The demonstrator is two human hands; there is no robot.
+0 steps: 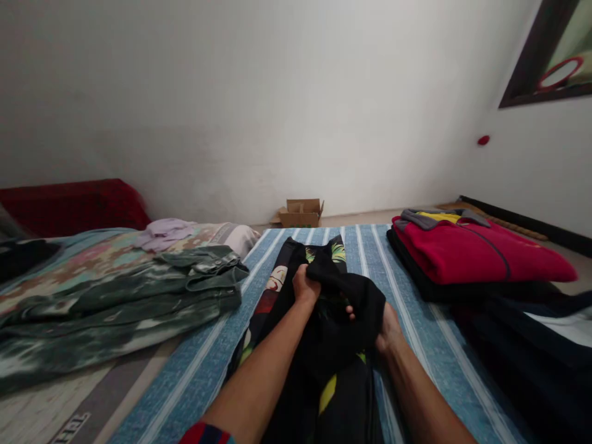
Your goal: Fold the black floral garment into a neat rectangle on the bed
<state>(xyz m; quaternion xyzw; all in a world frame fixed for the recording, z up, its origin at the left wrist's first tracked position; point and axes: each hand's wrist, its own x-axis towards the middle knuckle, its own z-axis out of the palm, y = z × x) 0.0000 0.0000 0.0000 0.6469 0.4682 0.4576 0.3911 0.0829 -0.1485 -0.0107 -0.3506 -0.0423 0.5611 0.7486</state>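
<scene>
Black folds hide much of the right hand point(391, 327), which curls around the fabric. The left hand point(306, 283) is closed on a bunch of the dark patterned garment point(342, 345), lying on blue striped cloth point(441, 351) and cut off below.

Can't see most fingers of right hand point(391, 330), tucked behind bunched black cloth point(356, 293). Can't see fingertips of left hand point(306, 287) either, curled into same cloth. Lose near end of patterned black garment point(345, 394) and most of striped cuff point(206, 433) at bottom edge. Lose camouflage garment point(120, 308) at left edge, dark clothes point(518, 370) and window point(527, 58) at right. Can't surely read lettering point(71, 428) on bedding point(41, 394), too blurred. Can't identify red spot point(483, 140) on wall point(531, 148), too small
</scene>
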